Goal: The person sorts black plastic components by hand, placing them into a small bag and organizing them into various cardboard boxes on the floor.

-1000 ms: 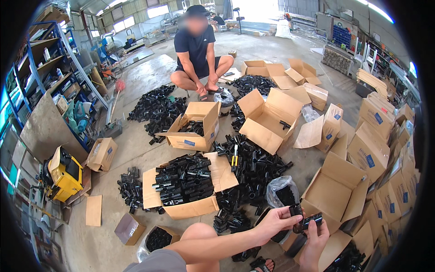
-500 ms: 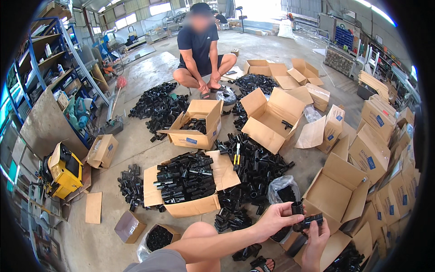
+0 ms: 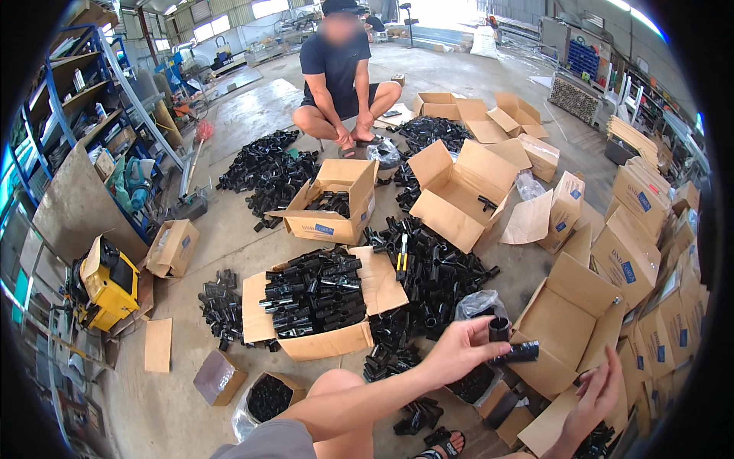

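Beside the big open carton at the right, my left hand (image 3: 462, 353) is closed on a black pipe fitting (image 3: 523, 352). One tube of the fitting stands up at the fingertips, and another points right. My right hand (image 3: 595, 399) is apart from it, farther right, with fingers stretched out in front of the open carton (image 3: 562, 325). A small dark spot by its thumb is too unclear to name. Below my left hand, a box (image 3: 489, 398) holds small black parts.
Black fittings fill a flattened carton (image 3: 325, 348) at centre, with loose piles (image 3: 428, 268) around it. A yellow-handled tool (image 3: 402, 256) lies on one pile. Opposite me sits another person (image 3: 336, 76). Stacked cartons (image 3: 627, 268) line the right; a yellow machine (image 3: 115, 287) stands left.
My right hand has left the fitting and moved right, its fingers opening out. My left hand keeps the fitting, slightly higher and farther left.
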The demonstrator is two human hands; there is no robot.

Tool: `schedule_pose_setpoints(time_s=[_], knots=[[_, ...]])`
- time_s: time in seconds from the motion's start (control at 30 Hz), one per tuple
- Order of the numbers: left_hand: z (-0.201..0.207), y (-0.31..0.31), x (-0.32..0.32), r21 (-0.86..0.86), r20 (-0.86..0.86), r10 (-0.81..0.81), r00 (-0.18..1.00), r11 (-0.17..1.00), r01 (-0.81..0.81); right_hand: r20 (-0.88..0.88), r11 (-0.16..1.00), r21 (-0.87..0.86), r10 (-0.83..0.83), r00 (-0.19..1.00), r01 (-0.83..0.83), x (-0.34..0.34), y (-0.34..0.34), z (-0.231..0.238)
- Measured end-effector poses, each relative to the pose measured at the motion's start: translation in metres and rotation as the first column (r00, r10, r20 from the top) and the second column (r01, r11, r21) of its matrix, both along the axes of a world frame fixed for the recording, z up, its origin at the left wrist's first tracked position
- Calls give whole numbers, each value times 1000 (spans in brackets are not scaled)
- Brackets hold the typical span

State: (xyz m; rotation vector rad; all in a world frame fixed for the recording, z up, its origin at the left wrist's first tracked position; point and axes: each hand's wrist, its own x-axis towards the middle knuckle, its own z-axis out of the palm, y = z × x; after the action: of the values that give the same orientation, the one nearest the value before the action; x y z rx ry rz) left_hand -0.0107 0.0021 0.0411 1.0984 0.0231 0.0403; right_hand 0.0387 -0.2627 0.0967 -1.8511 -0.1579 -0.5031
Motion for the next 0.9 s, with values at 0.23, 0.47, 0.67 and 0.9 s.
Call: schedule_pose_setpoints(time_s=[0.23,0.47,0.67,0.9], knots=[[5,43,-1,89,29,319,947,943,-320,-528,713,-500,199,825,-492,-9,52,117],[4,66,-3,200,132,449,883,861,-468,-326,348,-804,421,846,-483,75,122,88],[12,72,-6,319,80,482,872,817,-481,-276,544,-702,388,879,-460,97,152,40],[8,85,-15,167,44,545,838,823,-544,-655,239,-719,83,751,-653,132,118,-126]])
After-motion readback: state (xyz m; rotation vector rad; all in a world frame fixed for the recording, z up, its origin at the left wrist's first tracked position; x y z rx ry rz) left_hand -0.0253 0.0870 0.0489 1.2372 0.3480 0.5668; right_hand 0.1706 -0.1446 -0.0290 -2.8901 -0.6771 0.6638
